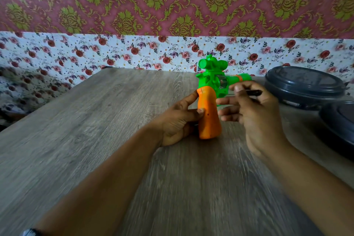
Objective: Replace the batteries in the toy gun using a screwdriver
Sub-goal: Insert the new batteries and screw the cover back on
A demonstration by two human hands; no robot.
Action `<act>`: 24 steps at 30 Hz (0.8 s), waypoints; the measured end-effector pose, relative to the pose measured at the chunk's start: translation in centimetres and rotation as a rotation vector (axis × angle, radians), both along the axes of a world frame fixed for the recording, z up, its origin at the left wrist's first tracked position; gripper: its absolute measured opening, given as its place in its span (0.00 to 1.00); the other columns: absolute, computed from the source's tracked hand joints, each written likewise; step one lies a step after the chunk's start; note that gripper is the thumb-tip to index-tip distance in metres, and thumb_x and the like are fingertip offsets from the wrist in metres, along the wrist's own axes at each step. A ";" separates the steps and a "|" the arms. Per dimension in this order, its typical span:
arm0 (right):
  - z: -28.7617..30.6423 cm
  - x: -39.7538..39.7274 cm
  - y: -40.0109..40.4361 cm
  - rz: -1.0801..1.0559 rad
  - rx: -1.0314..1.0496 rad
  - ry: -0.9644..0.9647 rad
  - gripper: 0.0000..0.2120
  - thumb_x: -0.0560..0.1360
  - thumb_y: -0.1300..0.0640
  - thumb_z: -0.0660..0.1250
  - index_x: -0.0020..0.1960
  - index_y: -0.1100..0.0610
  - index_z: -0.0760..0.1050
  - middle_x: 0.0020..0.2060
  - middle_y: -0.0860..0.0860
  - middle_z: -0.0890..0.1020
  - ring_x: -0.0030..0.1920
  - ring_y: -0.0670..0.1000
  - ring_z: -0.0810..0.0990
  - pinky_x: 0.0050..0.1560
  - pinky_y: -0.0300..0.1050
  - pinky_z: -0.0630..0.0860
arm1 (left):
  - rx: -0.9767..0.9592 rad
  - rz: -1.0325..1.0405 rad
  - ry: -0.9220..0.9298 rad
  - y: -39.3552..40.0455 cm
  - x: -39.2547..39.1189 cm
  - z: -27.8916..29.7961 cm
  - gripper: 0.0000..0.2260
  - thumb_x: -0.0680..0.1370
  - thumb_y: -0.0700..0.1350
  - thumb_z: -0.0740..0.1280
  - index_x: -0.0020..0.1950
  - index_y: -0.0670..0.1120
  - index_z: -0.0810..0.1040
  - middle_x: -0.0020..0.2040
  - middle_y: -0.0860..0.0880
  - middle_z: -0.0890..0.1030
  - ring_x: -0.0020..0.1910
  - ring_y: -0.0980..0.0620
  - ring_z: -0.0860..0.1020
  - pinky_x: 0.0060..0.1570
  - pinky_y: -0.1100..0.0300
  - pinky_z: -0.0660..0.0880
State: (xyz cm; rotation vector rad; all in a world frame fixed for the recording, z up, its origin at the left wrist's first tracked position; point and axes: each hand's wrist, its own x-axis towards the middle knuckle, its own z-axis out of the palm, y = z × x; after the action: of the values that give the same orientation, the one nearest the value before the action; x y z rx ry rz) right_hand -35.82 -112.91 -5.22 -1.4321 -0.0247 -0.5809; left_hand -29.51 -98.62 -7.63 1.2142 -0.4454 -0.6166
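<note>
A toy gun point(210, 117) with a green body, a green scope and an orange grip stands upright above the wooden table point(95, 140), barrel pointing right. My left hand point(178, 120) grips the orange handle from the left, thumb and forefinger against it. My right hand point(254, 113) sits just right of the grip, fingers curled around a thin dark tool, apparently the screwdriver point(253, 93), whose dark end sticks out to the right between thumb and forefinger. The tool's tip is hidden. No batteries are visible.
Two dark grey round lidded containers point(304, 86) point(339, 126) stand at the right edge of the table. A floral wall panel point(115, 53) runs behind the table's far edge. A watch point(30, 233) shows on my left wrist.
</note>
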 end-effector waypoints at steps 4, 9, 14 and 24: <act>-0.3 0.6 -0.7 -0.023 -0.180 0.022 0.10 0.80 0.59 0.55 0.45 0.53 0.73 0.41 0.57 0.84 0.33 0.51 0.82 0.31 0.39 0.77 | 0.008 0.018 0.013 0.3 0.3 0.1 0.26 0.79 0.34 0.57 0.74 0.52 0.60 0.58 0.43 0.78 0.57 0.45 0.76 0.58 0.49 0.74; -2.5 1.3 -0.9 -0.029 -0.625 0.097 0.10 0.74 0.61 0.66 0.54 0.50 0.76 0.49 0.47 0.83 0.50 0.46 0.81 0.53 0.47 0.78 | -0.048 0.031 0.061 0.7 0.4 0.4 0.26 0.79 0.32 0.55 0.75 0.49 0.59 0.67 0.39 0.73 0.66 0.40 0.71 0.60 0.46 0.71; -3.4 0.8 0.3 0.113 -0.753 0.120 0.24 0.72 0.61 0.69 0.67 0.50 0.69 0.61 0.47 0.76 0.63 0.44 0.72 0.62 0.36 0.67 | -0.010 0.094 0.067 1.7 0.7 0.6 0.24 0.79 0.32 0.54 0.74 0.45 0.62 0.67 0.38 0.73 0.63 0.40 0.74 0.58 0.48 0.73; -3.7 1.2 1.0 0.171 -0.766 0.142 0.25 0.74 0.59 0.67 0.68 0.48 0.66 0.66 0.49 0.72 0.65 0.42 0.68 0.60 0.32 0.64 | 0.231 0.330 0.037 2.3 1.4 0.9 0.17 0.80 0.36 0.57 0.69 0.36 0.68 0.63 0.38 0.76 0.61 0.43 0.75 0.54 0.52 0.76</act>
State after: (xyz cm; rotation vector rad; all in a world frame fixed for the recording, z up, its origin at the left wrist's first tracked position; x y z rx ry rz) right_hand -34.66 -111.94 -8.87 -2.1855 -0.2801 -0.3308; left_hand -28.07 -96.37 -6.71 1.4564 -0.1377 -0.4120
